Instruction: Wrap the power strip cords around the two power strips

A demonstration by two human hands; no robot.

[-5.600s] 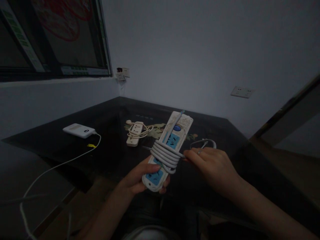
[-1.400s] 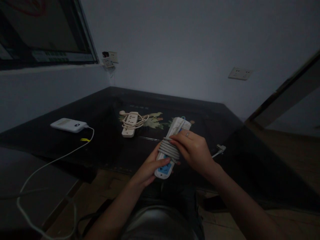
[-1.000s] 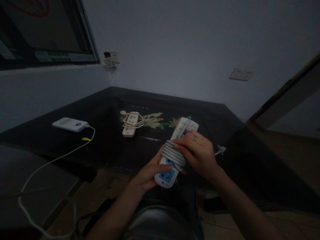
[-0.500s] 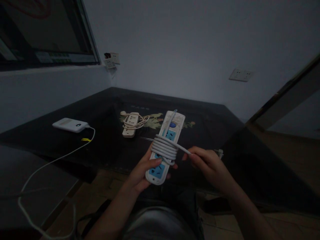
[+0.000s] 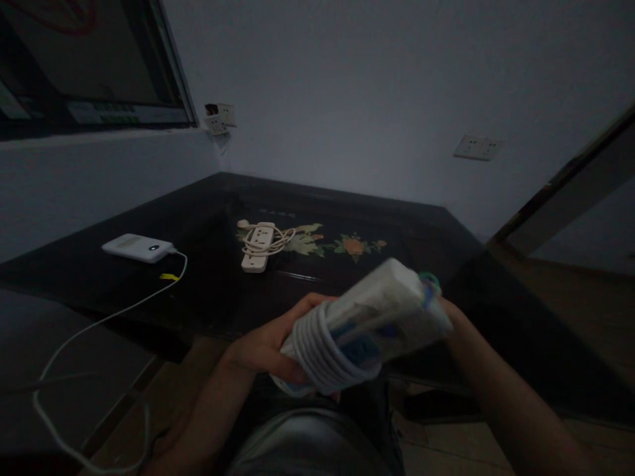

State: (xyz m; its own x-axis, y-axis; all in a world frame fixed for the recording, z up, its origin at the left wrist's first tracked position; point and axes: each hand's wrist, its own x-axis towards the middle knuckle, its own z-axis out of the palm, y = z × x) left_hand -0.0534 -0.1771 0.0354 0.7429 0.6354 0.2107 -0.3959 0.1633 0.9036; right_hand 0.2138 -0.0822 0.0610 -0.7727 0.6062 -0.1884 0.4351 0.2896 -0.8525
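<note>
- One dark bench (image 5: pixel 218 297) fills the middle and runs off past 4 o'clock; its corner there is dim and hard to see.
- The big power strip (image 5: pixel 397 287) is up in the air at 5 o'clock, in front of the bench, its far end tipped toward 2 o'clock. It looks hard and stiff, and I guess a bit heavy with all that cord. The smooth sides may slip, so the best hold is around the long body, near the cord. The far half is blurry, so its blue sockets and button are smudges.
- The left hand (image 5: pixel 268 344), at 7 o'clock, is curled around the near end, thumb on the front. Most of its fingers are hidden behind.
- The right hand (image 5: pixel 452 314), at 4 o'clock, is mostly behind the far end. I cannot tell if its fingers pinch anything.
- The gray cord (image 5: pixel 317 347) goes around the strip in rows. It looks bendy, and pulling there could shift the loops. I cannot see its plug.
- A green and blue bit (image 5: pixel 429 283) sits at the far tip, too blurry to name.
</note>
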